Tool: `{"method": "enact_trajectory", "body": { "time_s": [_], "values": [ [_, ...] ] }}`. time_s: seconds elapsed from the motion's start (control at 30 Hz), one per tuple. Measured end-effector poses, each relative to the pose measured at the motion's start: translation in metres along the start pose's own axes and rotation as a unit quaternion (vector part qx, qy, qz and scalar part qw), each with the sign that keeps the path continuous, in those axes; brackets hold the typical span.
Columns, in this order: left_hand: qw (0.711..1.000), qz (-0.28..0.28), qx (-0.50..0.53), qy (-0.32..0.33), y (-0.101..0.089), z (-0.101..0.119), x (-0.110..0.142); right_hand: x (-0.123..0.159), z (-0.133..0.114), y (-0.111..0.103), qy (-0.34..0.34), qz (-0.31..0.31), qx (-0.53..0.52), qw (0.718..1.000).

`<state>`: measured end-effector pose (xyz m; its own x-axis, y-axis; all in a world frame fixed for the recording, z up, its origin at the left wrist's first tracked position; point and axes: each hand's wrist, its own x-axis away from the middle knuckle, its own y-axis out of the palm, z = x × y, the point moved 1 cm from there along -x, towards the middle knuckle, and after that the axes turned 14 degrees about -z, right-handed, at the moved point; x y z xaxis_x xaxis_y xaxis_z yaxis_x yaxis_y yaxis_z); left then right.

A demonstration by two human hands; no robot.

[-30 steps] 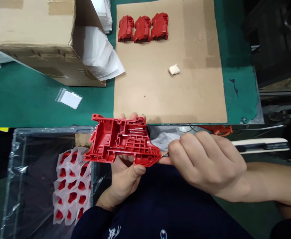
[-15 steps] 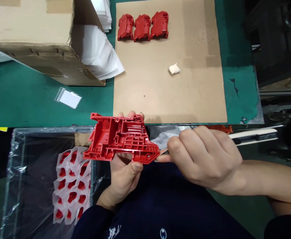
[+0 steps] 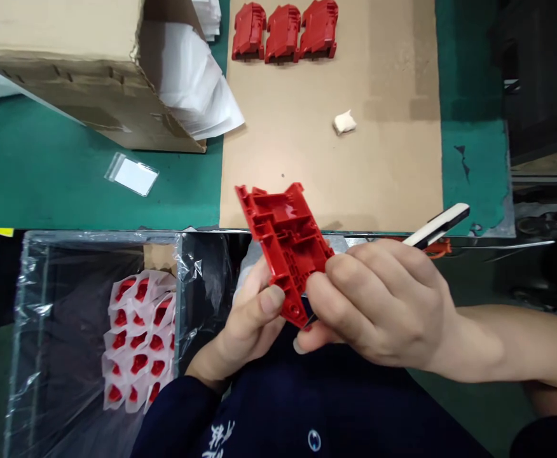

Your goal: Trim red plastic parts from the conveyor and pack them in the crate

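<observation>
My left hand (image 3: 252, 321) grips a red moulded plastic housing (image 3: 285, 238) from below, thumb pressed on its lower edge. The part stands tilted, its long side running up toward the brown cardboard sheet (image 3: 383, 159). My right hand (image 3: 378, 305) is closed round a knife-like tool with a white and black handle (image 3: 438, 224) that sticks out past my knuckles to the upper right. Its tip sits at the part's lower corner, mostly hidden by my fingers.
Three more red housings (image 3: 283, 32) stand in a row at the far edge of the cardboard, with a small white wad (image 3: 344, 122) nearer. An open carton (image 3: 82, 70) with white sheets lies at left on the green mat, beside a small clear bag (image 3: 131, 173). A plastic-lined bin (image 3: 59, 343) holds wrapped red parts (image 3: 138, 340).
The red housing has been turned from lying flat and wide to standing tilted on end. My right hand moved left against its lower corner, and the tool handle swung upward.
</observation>
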<state>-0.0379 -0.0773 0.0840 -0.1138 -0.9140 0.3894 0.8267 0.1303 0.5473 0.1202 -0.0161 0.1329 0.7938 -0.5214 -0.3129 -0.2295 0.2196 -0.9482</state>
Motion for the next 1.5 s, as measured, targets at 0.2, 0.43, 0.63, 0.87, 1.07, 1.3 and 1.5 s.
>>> {"method": "enact_trajectory", "body": {
  "time_s": [0.2,0.43,0.63,0.87,1.07,1.3,1.5],
  "values": [
    [0.993,-0.015,0.061,-0.100,-0.002,-0.009,0.007,0.001,0.001,0.003,0.009,-0.010,-0.007,1.000],
    [0.989,-0.003,0.087,-0.123,-0.006,-0.012,0.011,0.002,0.000,0.004,0.002,-0.013,0.000,1.000],
    [0.991,0.008,0.043,-0.128,-0.003,-0.007,0.006,0.002,-0.002,0.003,-0.002,-0.031,0.022,0.999],
    [0.974,-0.128,0.142,-0.122,0.031,0.012,-0.011,0.005,-0.004,0.005,-0.004,-0.030,0.074,0.997],
    [0.978,-0.112,0.081,-0.157,0.032,0.012,-0.010,0.006,-0.005,0.007,-0.007,-0.001,0.104,0.995],
    [0.983,-0.098,0.066,-0.139,0.035,0.011,-0.012,0.004,0.001,0.006,-0.018,0.026,0.120,0.992],
    [0.994,-0.030,0.064,-0.088,0.040,0.009,-0.012,0.004,-0.005,0.011,0.030,0.069,0.028,0.997]
  ]
}}
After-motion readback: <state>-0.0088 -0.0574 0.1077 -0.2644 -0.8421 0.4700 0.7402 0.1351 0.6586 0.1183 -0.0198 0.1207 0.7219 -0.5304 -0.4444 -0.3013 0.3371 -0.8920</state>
